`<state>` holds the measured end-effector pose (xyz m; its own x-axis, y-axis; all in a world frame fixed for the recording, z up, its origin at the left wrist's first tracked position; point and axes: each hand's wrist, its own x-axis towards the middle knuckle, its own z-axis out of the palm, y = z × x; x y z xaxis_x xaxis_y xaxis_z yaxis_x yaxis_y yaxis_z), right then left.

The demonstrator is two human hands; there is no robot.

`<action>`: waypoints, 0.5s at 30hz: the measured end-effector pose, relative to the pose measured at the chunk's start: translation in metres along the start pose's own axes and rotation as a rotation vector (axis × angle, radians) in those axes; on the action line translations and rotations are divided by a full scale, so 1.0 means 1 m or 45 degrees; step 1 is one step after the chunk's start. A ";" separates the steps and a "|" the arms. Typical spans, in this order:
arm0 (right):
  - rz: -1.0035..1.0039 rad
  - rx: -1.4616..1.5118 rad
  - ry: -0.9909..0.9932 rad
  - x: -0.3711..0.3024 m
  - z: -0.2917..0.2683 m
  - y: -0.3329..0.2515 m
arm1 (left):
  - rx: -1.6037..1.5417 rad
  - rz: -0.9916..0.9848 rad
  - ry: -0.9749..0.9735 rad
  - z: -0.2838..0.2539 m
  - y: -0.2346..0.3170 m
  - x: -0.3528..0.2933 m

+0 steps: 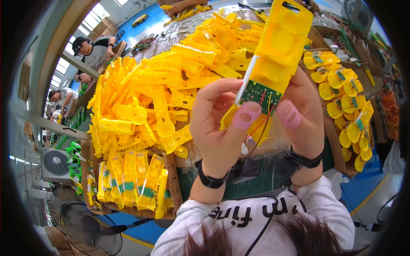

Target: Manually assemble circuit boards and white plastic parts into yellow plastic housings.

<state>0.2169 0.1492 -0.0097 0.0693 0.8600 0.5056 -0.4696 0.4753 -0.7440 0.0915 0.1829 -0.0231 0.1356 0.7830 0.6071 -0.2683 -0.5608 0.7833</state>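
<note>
Both hands hold up a long yellow plastic housing (pixel 279 55), its hollow side facing me. A green circuit board (pixel 260 94) sits at its lower end, with thin red and black wires (pixel 265 123) hanging down. My left hand (pixel 218 128) grips the lower left edge, beside a narrow white strip (pixel 251 72) along that side. At the lower right, my right hand (pixel 305 111) is closed round the edge, its fingers partly hidden behind the housing. Pink covers are on both thumbs, which press near the board.
A large heap of yellow plastic parts (pixel 158 77) covers the table ahead and left. One cardboard box (pixel 175 181) at lower left holds yellow housings with green boards; yellow parts (pixel 352 102) fill another at right. A fan (pixel 89 226) stands at lower left. Co-workers (pixel 96 53) sit beyond.
</note>
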 end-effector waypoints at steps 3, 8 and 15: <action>0.062 0.042 -0.091 0.000 0.000 -0.002 | -0.235 0.160 0.033 -0.002 0.002 0.000; 0.103 -0.015 0.064 0.000 0.011 0.002 | -0.167 0.204 -0.010 -0.008 0.003 -0.003; 0.108 0.165 0.081 -0.002 0.012 0.007 | -0.089 0.311 -0.001 -0.003 -0.003 -0.004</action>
<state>0.2030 0.1483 -0.0107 0.0784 0.9079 0.4118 -0.5857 0.3762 -0.7179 0.0887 0.1826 -0.0279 0.0595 0.6262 0.7774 -0.3585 -0.7134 0.6021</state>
